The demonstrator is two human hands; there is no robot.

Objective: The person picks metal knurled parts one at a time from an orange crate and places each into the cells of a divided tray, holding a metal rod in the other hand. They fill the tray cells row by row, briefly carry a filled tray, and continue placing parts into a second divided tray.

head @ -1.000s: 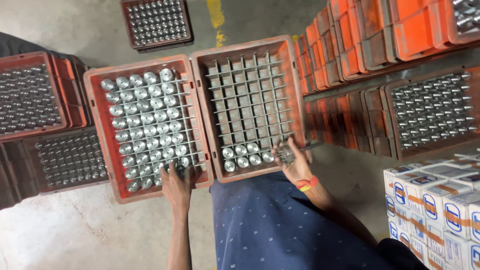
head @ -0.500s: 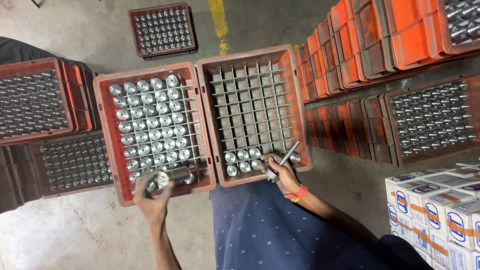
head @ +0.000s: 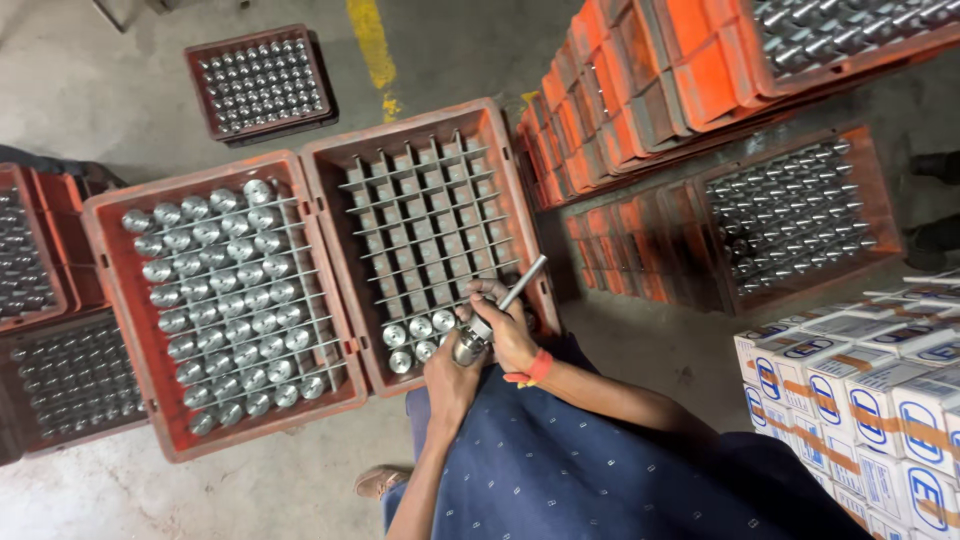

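Over crate (head: 520,215) edge, L hand (head: 447,375) grip closed on metal cup (head: 468,347), R hand (head: 510,325) gripping rod (head: 521,285).

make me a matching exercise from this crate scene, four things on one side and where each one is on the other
Things:
1. left hand
2. metal rod
3. full crate
4. white cartons

Places:
A. stacked at the right edge
B. in the right hand, slanting up over the gridded crate
C. left of the gridded crate
D. holding a metal cylinder at the gridded crate's near edge

Pairs: 1-D, 2-B, 3-C, 4-A
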